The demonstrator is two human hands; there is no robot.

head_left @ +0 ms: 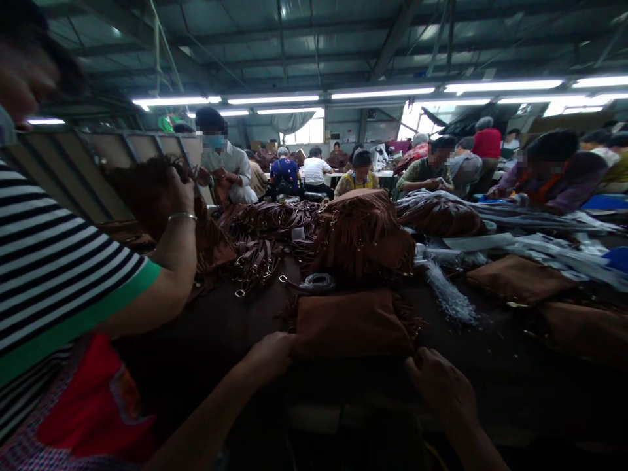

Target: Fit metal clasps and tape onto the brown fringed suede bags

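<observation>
A brown fringed bag point(350, 324) lies flat on the dark table in front of me, its fringe showing at both sides and along the back. My left hand point(271, 353) is closed on its near left corner. At the near right corner, my right hand point(439, 379) pinches the edge, thumb and fingers pressed together. Just behind the bag rest a strap with a metal ring and a coil of clear plastic point(318, 282).
A pile of brown fringed bags point(366, 229) stands beyond, with straps point(258, 261) to its left. Small clear plastic pieces point(454, 297) and more brown bags point(520, 278) lie right. A co-worker in a striped shirt point(63, 261) stands close at left, holding up a fringed brown piece.
</observation>
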